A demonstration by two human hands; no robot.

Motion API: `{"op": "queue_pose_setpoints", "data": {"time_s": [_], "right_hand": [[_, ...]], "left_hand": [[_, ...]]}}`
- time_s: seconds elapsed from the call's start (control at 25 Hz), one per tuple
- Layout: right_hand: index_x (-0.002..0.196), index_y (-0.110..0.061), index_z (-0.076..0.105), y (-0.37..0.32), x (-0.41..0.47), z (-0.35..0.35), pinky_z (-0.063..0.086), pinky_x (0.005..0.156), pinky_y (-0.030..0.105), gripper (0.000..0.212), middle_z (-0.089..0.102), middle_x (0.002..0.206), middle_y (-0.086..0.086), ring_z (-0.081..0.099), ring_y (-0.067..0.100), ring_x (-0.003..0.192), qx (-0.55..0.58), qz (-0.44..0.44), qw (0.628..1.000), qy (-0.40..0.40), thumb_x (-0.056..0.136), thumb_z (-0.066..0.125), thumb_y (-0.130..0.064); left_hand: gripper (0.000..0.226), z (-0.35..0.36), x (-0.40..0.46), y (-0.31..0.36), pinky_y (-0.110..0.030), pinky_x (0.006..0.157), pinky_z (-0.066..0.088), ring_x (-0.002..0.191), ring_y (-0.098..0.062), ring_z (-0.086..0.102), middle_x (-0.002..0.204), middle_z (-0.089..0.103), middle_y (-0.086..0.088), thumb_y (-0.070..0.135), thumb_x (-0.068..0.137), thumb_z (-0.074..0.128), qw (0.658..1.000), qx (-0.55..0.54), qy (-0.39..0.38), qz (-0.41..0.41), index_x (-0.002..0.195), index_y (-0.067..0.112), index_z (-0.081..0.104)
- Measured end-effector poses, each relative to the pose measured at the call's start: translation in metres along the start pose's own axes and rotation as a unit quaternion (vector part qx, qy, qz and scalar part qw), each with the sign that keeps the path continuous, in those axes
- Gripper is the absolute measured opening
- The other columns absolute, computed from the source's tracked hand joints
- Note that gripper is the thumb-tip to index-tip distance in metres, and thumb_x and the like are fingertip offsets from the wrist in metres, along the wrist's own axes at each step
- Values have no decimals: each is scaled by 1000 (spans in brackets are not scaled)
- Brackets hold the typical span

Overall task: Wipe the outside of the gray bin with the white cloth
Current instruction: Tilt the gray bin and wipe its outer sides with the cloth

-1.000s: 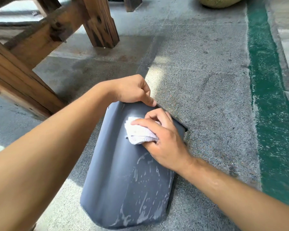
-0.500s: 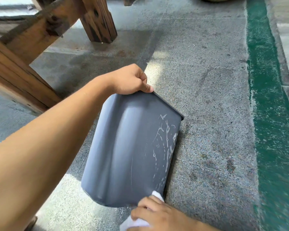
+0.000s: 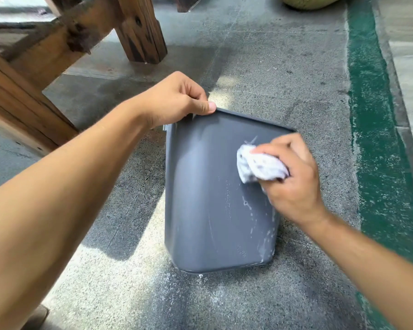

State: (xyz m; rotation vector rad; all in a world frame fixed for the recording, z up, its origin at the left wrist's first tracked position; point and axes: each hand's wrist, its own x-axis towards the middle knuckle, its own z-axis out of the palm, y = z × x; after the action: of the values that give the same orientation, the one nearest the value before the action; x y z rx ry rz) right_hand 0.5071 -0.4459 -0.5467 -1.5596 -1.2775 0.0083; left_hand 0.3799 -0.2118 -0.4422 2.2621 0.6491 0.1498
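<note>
Gripping the far left corner of the rim, the left hand (image 3: 177, 101) has its fingers (image 3: 202, 108) curled over the edge of the gray rectangular plastic bin (image 3: 208, 198), which lies tilted on the speckled gray concrete floor (image 3: 260, 67). Left of those fingers stand brown wooden beam legs (image 3: 138, 29); bare floor lies beyond the rim. The right hand (image 3: 293, 177) holds a bunched white cloth (image 3: 258, 165) in curled fingers, pressed against the bin's upper right side, just below the rim. White streaks mark the bin's right edge. Right of that hand runs a green painted floor stripe (image 3: 372, 115).
</note>
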Motion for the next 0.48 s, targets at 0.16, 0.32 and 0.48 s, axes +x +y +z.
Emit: {"op": "queue_pose_setpoints", "data": {"time_s": [0.16, 0.32, 0.48], "right_hand": [[114, -16, 75, -1, 51, 3, 43, 92, 31, 39, 57, 106, 11, 54, 30, 101, -76, -29, 997, -12, 83, 55, -4], [120, -23, 71, -7, 56, 27, 45, 90, 49, 50, 60, 112, 5, 50, 30, 102, -134, -61, 982, -118, 78, 46, -20], [126, -26, 66, -18, 17, 52, 46, 88, 48, 50, 59, 117, 2, 51, 31, 103, -164, -79, 958, -222, 78, 51, -23]], "left_hand": [[32, 0, 0, -7, -31, 61, 36, 67, -22, 47, 72, 58, -15, 26, 87, 71, 999, -41, -18, 7, 84, -6, 72], [25, 10, 2, -16, -30, 61, 35, 73, -23, 49, 79, 62, -17, 18, 78, 69, 996, -85, -4, -30, 87, -5, 73], [36, 21, 3, -26, -33, 62, 28, 72, -22, 43, 75, 58, -16, 27, 62, 82, 991, -117, 36, -61, 81, -2, 71]]}}
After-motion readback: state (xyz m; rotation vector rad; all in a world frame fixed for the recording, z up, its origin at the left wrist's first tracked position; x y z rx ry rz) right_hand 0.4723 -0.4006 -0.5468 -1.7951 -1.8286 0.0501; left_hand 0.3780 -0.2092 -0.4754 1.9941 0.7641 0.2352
